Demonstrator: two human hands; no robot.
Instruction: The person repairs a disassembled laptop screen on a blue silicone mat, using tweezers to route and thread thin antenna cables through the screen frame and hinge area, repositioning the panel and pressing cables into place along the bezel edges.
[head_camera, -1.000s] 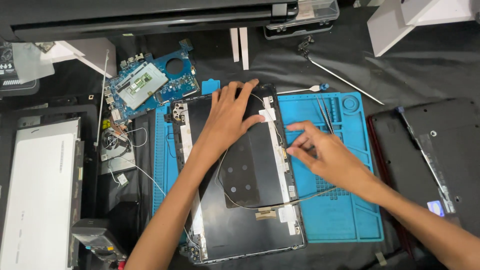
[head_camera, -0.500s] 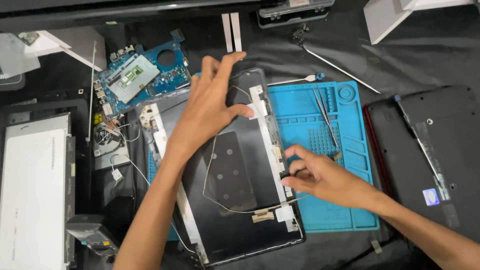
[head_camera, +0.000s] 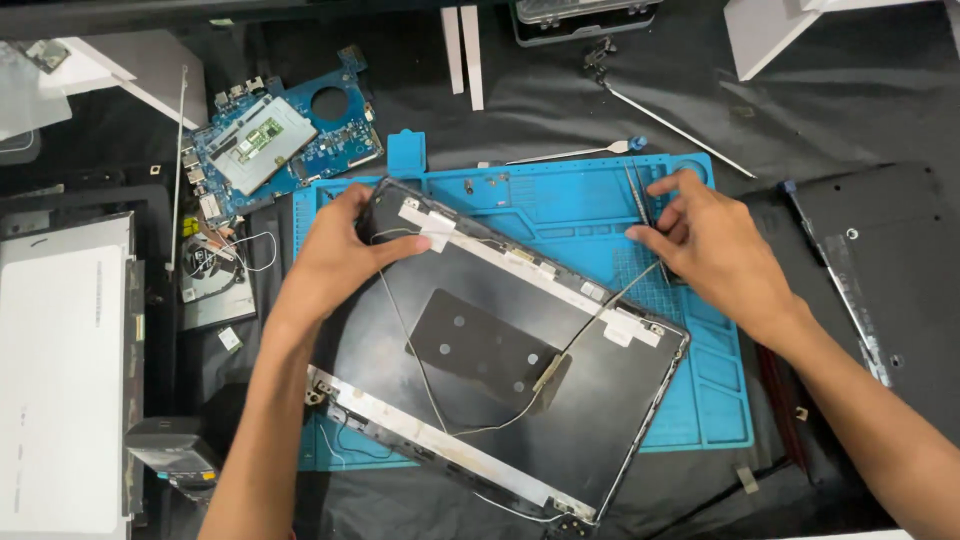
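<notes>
I'm seeing teardown well along: laptop lid back cover (head_camera: 500, 370) is lying stripped, tilted across the blue repair mat (head_camera: 720, 400) on the table (head_camera: 830, 110), antenna wires still taped inside. LCD panel (head_camera: 60, 370) and motherboard (head_camera: 280, 140) are sitting out at left. Left hand (head_camera: 335, 255) is gripping the cover's top corner; right hand (head_camera: 715, 245) is pinching tweezers (head_camera: 637, 190) on the mat. White tape strips (head_camera: 430, 225) are dotting the cover's edge.

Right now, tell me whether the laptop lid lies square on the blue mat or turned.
Turned. The laptop lid sits slanted across the blue mat, its edges not parallel to the mat's. The left hand grips its upper corner.
</notes>
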